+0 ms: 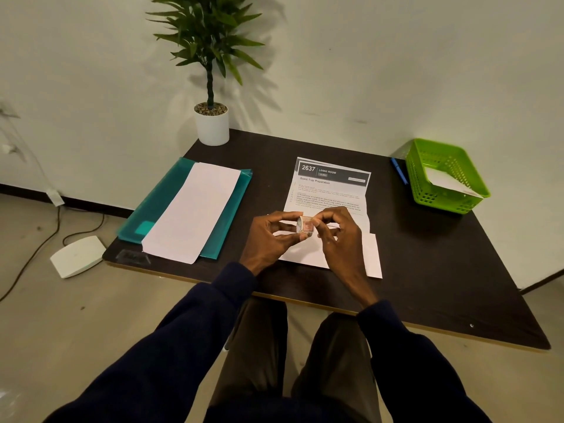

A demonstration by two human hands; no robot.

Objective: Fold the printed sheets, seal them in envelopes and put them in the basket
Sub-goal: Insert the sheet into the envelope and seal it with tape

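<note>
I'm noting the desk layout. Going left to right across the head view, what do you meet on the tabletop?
teal folder → left hand → roll of tape → right hand → blue pen → green basket

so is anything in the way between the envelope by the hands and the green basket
Nothing visible: bare table lies between the envelope and the basket. A blue pen lies just left of the basket, slightly off that line.

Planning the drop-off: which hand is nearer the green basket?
Right. The right hand sits closer, left of the basket; the left hand is farther left. Both hold a tape roll.
</note>
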